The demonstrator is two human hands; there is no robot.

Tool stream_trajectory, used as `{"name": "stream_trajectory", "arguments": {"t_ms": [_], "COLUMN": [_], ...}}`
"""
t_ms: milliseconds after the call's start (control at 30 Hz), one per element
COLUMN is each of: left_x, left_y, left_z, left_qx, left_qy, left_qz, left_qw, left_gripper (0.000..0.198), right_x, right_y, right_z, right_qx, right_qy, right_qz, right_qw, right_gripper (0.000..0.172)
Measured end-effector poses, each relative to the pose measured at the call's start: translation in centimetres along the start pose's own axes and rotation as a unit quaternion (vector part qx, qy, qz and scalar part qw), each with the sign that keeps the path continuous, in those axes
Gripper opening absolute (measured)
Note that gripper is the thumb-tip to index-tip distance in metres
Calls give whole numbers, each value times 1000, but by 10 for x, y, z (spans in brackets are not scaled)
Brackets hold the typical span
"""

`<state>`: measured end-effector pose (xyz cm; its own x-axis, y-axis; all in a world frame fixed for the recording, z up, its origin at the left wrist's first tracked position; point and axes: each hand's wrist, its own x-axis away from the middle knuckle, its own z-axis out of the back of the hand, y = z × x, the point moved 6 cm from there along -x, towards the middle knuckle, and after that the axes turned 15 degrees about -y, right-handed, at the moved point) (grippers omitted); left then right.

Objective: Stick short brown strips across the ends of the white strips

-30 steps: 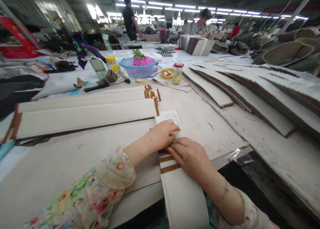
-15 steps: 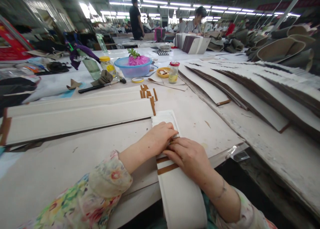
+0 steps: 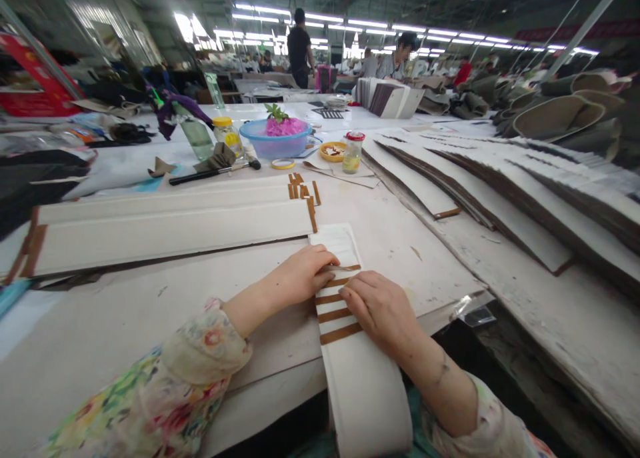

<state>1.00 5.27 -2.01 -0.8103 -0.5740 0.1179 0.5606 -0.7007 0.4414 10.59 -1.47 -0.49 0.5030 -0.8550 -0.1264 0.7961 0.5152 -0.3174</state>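
In front of me lies a stack of long white strips (image 3: 363, 385) with brown ends, staggered so that several brown bands show one below another. The near end of the stack bends down over the table edge. My left hand (image 3: 303, 273) is closed at the left side of the uppermost brown-edged layer, its fingertips pinching that edge, which is slightly raised. On the right, my right hand (image 3: 383, 311) has curled fingers at the right side of the bands, thumb and forefinger together on the strips. Its palm side is hidden.
More white strips with brown ends (image 3: 175, 241) lie at left. Fanned stacks of panels (image 3: 480, 205) cover the right table. Behind are a brush (image 3: 215, 172), a blue basin (image 3: 275, 145), a red-lidded jar (image 3: 353, 155), a yellow dish (image 3: 333, 152) and a bottle (image 3: 197, 138). People stand farther back.
My hands have moved slightly apart, the left one shifting left. More brown bands now show between them, where two showed below the hands before. The view has shifted a little.
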Motion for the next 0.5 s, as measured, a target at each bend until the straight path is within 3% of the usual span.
{"name": "stream_trajectory", "arguments": {"t_ms": [200,333,500], "left_x": [6,5,5], "left_y": [2,6,11], "left_z": [2,1,-1], "left_qx": [18,-9,-79], "left_qy": [32,17,3], "left_qz": [4,2,8], "left_qw": [999,1000,997], "left_gripper": [14,9,16], "right_x": [-11,-17,-19], "right_y": [9,13,8], "right_z": [1,-6,-6], "right_qx": [4,47,82], "right_qy": [30,-13,-41], "right_qz": [-44,-84,-91], "right_qw": [999,995,992], "right_gripper": [25,22,15]}}
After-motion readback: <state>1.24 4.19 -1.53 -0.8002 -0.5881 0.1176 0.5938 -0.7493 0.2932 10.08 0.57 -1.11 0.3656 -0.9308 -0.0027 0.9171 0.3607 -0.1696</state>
